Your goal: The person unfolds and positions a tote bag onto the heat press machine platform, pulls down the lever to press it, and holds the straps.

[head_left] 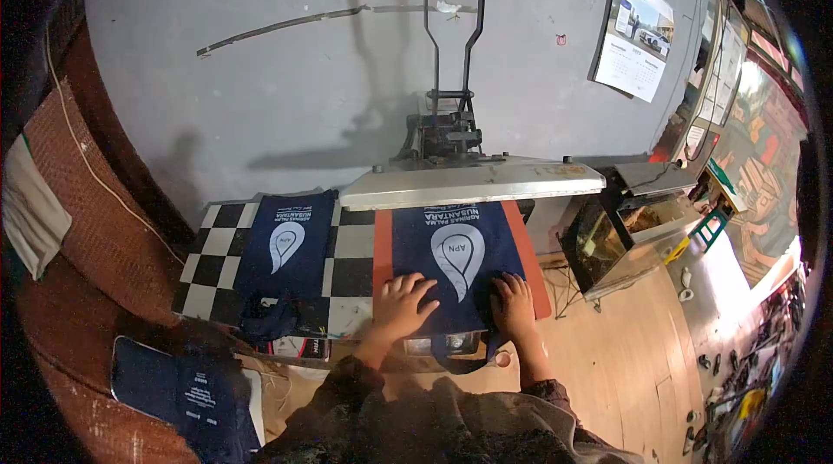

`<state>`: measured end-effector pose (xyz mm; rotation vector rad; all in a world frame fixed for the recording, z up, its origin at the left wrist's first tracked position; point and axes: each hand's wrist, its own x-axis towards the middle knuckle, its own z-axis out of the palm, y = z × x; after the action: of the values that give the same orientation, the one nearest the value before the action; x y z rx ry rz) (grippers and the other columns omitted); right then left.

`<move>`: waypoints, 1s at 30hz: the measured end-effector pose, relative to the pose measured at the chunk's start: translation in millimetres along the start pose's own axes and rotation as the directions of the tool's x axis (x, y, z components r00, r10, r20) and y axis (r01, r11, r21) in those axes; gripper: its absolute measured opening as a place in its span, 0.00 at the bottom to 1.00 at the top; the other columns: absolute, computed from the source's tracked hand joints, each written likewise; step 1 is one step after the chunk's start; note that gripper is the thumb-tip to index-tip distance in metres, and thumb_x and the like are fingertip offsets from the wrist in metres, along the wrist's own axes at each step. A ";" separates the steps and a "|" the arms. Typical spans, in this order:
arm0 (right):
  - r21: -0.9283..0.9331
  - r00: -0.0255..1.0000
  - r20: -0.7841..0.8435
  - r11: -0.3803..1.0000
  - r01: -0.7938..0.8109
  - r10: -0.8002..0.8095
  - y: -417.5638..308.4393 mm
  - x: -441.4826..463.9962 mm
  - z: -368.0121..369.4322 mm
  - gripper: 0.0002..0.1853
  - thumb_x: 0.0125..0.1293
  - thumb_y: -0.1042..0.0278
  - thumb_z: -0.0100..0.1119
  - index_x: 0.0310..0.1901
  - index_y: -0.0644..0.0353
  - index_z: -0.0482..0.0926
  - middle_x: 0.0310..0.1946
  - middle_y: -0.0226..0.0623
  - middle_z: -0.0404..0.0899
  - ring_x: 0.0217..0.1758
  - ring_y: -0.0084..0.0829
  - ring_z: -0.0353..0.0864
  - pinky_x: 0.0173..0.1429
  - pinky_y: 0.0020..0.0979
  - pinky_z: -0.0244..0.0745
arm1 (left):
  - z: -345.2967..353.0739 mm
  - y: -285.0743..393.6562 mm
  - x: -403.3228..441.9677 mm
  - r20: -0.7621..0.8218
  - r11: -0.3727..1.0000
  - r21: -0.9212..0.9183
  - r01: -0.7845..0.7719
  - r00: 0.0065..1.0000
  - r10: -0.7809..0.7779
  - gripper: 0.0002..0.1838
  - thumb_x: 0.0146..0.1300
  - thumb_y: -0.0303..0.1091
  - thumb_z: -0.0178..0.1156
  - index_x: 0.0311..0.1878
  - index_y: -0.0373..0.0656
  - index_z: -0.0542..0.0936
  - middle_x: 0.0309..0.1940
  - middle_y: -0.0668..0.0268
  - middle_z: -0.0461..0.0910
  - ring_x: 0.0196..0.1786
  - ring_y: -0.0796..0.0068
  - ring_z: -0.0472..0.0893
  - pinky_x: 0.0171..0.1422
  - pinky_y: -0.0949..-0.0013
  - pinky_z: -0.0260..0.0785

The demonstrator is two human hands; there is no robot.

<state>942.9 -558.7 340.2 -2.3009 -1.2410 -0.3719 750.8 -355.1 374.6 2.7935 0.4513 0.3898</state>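
A navy bag (412, 256) with a white printed emblem lies flat on the orange-red pad (532, 269) of a heat press. The raised metal plate (477, 184) of the press is above its far end. My left hand (403, 304) rests on the bag's left edge, fingers spread. On the right edge lies my right hand (514, 304), its fingers apart. The strap (464, 366) hangs over the near edge. A second printed navy bag (260, 260) lies to the left on a checkered surface (351, 260).
The press handle (429, 21) stands upright against the grey wall. A glass tank (607, 243) stands to the right. More navy fabric (204, 390) is at the lower left, and a calendar (636, 34) hangs on the wall.
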 end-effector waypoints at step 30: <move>-0.082 0.997 0.069 0.996 0.037 -0.032 6.7 102.5 77.0 0.31 0.71 0.39 0.50 0.69 0.46 0.71 0.73 0.38 0.65 0.78 0.45 0.58 0.77 0.53 0.50 | 23.6 -54.2 36.9 -0.124 0.969 0.088 0.229 0.968 -0.218 0.29 0.73 0.53 0.50 0.75 0.61 0.65 0.78 0.63 0.56 0.80 0.50 0.52 0.78 0.41 0.50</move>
<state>1005.0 -448.1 320.3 -2.3822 -1.3224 -0.3671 777.4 -298.6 343.6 2.7847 0.8257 0.4880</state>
